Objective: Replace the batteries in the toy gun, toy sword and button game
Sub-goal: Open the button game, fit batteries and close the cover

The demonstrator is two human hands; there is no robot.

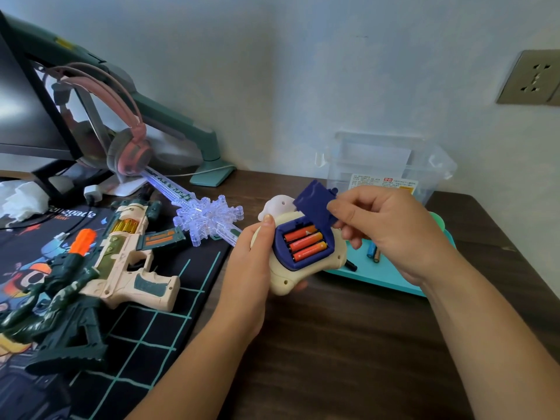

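At the centre of the frame, the left hand [251, 268] is gripping the cream button game [285, 278], while the right hand [385, 231] is pinching the blue battery cover [315, 204], tilted above the open compartment where three orange batteries [306, 242] are lying side by side. The toy gun [127, 259] and toy sword [209, 216] are lying at left.

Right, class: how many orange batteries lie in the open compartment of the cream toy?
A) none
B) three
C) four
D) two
B: three orange batteries lie side by side in the open compartment of the button game, and the right hand holds the blue cover off it.
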